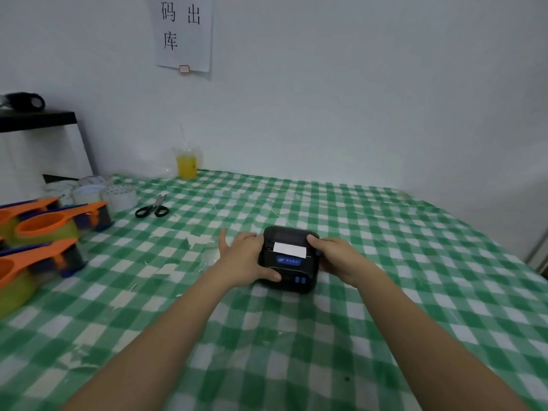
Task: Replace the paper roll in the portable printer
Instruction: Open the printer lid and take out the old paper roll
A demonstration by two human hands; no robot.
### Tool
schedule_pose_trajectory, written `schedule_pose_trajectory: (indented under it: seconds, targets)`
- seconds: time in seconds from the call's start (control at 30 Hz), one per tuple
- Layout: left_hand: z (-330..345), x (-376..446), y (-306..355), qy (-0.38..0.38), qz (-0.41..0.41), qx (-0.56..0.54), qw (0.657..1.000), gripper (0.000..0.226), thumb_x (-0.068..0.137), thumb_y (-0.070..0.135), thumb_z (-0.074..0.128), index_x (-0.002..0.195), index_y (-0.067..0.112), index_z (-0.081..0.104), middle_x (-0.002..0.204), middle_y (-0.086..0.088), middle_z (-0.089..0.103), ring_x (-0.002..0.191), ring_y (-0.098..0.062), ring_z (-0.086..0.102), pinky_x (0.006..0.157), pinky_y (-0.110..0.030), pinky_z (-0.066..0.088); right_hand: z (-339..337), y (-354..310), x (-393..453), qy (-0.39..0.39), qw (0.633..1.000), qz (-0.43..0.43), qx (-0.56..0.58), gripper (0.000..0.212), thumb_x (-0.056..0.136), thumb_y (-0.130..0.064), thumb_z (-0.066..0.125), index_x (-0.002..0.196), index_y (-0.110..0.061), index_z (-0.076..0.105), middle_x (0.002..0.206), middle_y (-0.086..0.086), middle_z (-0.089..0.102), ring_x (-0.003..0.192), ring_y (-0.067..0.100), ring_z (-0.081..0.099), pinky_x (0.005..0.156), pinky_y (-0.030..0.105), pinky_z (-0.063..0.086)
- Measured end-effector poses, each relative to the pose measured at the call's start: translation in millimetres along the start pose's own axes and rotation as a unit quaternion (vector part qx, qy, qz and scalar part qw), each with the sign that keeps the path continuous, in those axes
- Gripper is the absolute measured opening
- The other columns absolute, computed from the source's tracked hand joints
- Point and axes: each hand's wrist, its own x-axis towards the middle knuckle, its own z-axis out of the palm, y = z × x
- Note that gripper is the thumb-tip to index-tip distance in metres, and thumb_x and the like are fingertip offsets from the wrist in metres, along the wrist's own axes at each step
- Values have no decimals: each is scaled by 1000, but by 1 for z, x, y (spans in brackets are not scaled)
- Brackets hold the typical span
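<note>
**Two hands on one printer**

Two bare forearms reaching forward over a green-and-white checked tabletop. One black printer mid-tabletop, lid down, one white paper strip showing from its slot, two blue buttons near its front edge. Left hand wrapped round the printer's left side, thumb across the front corner, fingers over the far edge, one finger lifted straight off to the left. Right hand gripping the right side, thumb on top beside the strip. Scraps of white paper just left of the printer. Farther left, three orange scoops over yellow-green bowls. Beyond those, one pair of black scissors lying near several tape rolls. At the far edge, one cup of yellow drink against a white wall, one printed sheet above.
</note>
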Motion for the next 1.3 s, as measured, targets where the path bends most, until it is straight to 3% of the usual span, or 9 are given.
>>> schedule_pose_trajectory:
  seconds: [0.2, 0.33, 0.47, 0.53, 0.63, 0.7, 0.83, 0.97, 1.3]
  targets:
    - [7, -13, 5, 77, 22, -20, 997, 86, 66, 56, 71, 138, 34, 31, 139, 9, 46, 142, -13, 18, 114, -50, -13, 1, -1, -20, 12, 996, -38, 76, 37, 91, -30, 59, 124, -14, 57, 109, 3, 66, 99, 21, 63, 77, 39, 55]
    - [-5, -29, 4, 85, 37, -103, 990, 85, 77, 41, 70, 147, 29, 22, 150, 7, 33, 143, -15, 17, 118, -40, 8, -1, -9, -37, 25, 989, -90, 115, 40, 89, -29, 61, 127, -17, 55, 109, 3, 67, 96, 21, 65, 69, 35, 56]
    - [-27, -42, 0, 16, 2, -422, 907, 43, 90, 29, 56, 132, 29, 43, 139, 12, 44, 131, -12, 41, 106, -32, 32, -4, -14, -53, 8, 987, -118, 111, 41, 88, -28, 63, 126, -15, 56, 102, 3, 70, 90, 18, 66, 64, 31, 55]
    - [-28, -41, 4, 17, -50, -484, 873, 53, 88, 48, 53, 134, 26, 39, 134, 4, 50, 120, -14, 51, 101, -34, 41, 2, -14, -60, -9, 987, -128, 100, 43, 87, -29, 64, 126, -15, 56, 104, 5, 70, 92, 18, 67, 65, 32, 56]
    - [-24, -39, 12, 28, -73, -489, 869, 64, 79, 58, 58, 132, 25, 40, 115, 5, 60, 98, -11, 63, 81, -29, 51, 14, -14, -68, -29, 986, -140, 89, 48, 85, -31, 66, 129, -15, 54, 113, 8, 68, 99, 18, 67, 69, 32, 58]
    - [-26, -40, 14, 40, -75, -513, 854, 58, 77, 54, 63, 125, 25, 47, 110, 4, 65, 93, -14, 66, 75, -29, 54, 20, -16, -73, -38, 983, -152, 91, 48, 86, -32, 65, 130, -16, 53, 113, 6, 69, 99, 16, 68, 68, 30, 58]
    - [-31, -43, 5, 31, -69, -549, 832, 52, 76, 50, 67, 120, 23, 55, 109, -2, 70, 96, -20, 69, 84, -38, 56, 19, -21, -83, -75, 980, -172, 63, 37, 89, -28, 60, 126, -26, 54, 106, -4, 71, 94, 4, 68, 72, 26, 58]
    - [-32, -49, -3, 35, -66, -591, 803, 35, 83, 42, 62, 111, 21, 61, 100, -1, 72, 86, -16, 70, 66, -26, 55, 14, -23, -87, -136, 974, -166, 77, 47, 88, -15, 62, 133, -23, 51, 119, 0, 67, 104, 10, 67, 80, 27, 58]
    - [-33, -55, -7, 41, -61, -611, 788, 50, 78, 45, 63, 118, 17, 59, 110, -7, 71, 96, -21, 68, 76, -31, 52, 19, -27, -89, -130, 972, -166, 105, 58, 79, -11, 71, 134, -19, 52, 125, 6, 65, 109, 19, 66, 83, 36, 57]
